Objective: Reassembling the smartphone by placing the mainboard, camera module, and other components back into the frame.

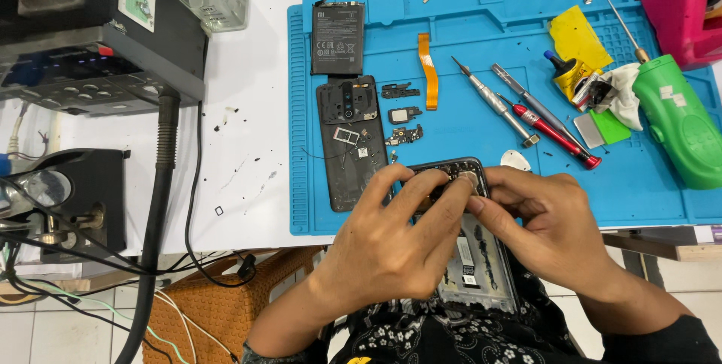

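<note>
- Left hand [391, 236] and right hand [545, 225] both grip an opened phone frame [474, 247], fingertips pinching at its top end.
- Best worked with light, steady pressure, the frame braced.
- The frame overhangs the blue mat's [451, 25] near edge on the counter, long axis pointing away, top farthest.

Single head-mounted view, looking steeply down from above the person's chest, facing forward over the tabletop [248, 146]. Close range: both hands fill lower centre, blue work mat [466, 25] spans the upper right, tabletop edge and floor show at the bottom. No second view.
</note>
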